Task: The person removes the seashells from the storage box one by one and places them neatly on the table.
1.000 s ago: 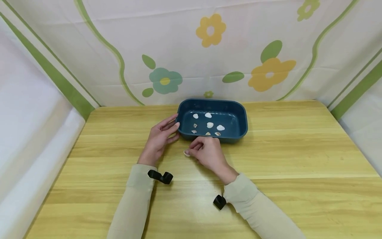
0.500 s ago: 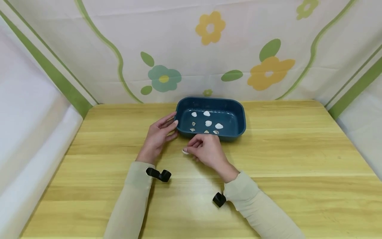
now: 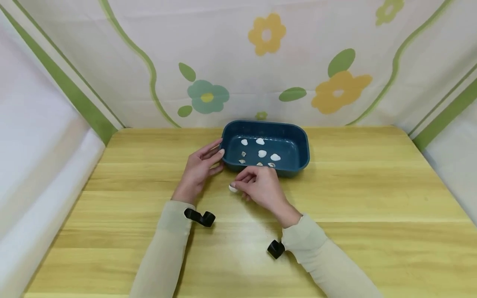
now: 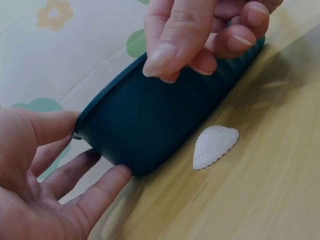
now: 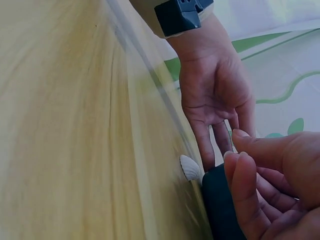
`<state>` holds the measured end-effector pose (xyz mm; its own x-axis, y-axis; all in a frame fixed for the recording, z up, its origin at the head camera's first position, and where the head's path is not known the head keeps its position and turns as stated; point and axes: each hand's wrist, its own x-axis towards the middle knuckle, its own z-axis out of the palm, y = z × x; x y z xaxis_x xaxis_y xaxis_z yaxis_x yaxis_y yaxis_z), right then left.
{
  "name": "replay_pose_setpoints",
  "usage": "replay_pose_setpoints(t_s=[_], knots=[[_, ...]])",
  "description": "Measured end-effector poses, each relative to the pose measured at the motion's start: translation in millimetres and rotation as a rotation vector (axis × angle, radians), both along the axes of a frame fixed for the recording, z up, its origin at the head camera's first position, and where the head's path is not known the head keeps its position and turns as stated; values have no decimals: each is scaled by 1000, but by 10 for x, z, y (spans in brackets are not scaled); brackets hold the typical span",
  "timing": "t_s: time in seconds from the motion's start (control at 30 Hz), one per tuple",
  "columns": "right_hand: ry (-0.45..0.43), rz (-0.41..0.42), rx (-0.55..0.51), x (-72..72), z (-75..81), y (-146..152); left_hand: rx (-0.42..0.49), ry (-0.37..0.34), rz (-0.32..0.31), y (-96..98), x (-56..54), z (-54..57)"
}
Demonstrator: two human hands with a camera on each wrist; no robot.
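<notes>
A dark blue rectangular tub (image 3: 302,163) stands at the table's back edge, with several white and brownish seashells inside. My left hand (image 3: 195,171) touches the tub's left end, its fingers mostly straight against the rim and outer wall. In front of the tub, a white ribbed seashell (image 4: 216,146) lies on the table. My right hand (image 3: 262,186) hovers just above this shell, fingers loosely bent. Both wrist views show a gap between the shell and the right fingertips (image 5: 241,134), which hold nothing.
The wood-grain table (image 3: 372,186) extends widely to both sides and toward me. A white cloth (image 3: 231,49) with printed flowers hangs directly behind the tub. A black camera mount (image 3: 275,249) sits at the right wrist, another at the left.
The head view shifts slightly. Slightly more of the white seashell shows below the right fingertips now. Both hands stay nearly in place, the left still touching the tub.
</notes>
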<state>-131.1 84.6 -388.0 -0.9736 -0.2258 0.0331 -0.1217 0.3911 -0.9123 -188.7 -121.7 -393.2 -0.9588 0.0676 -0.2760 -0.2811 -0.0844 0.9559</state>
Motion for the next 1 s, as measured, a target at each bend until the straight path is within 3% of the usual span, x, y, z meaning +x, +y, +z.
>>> replay_pose_setpoints(t_s=[0.23,0.4,0.53,0.67,0.8,1.0], knots=[[-30,32,-56,57,74,24,-17,-4,1,-16,41,5],[-32,9,-115,10,300,157,-4,-3,16,22,71,23],[-11,-69,-83,-188,511,337,9,-1,21,37,76,47],[-8,-149,-50,-460,610,518,12,-6,14,41,73,56],[-58,-208,-27,-715,609,645,19,-15,16,51,69,36],[-125,-200,40,-944,471,743,6,-8,23,70,38,-26]])
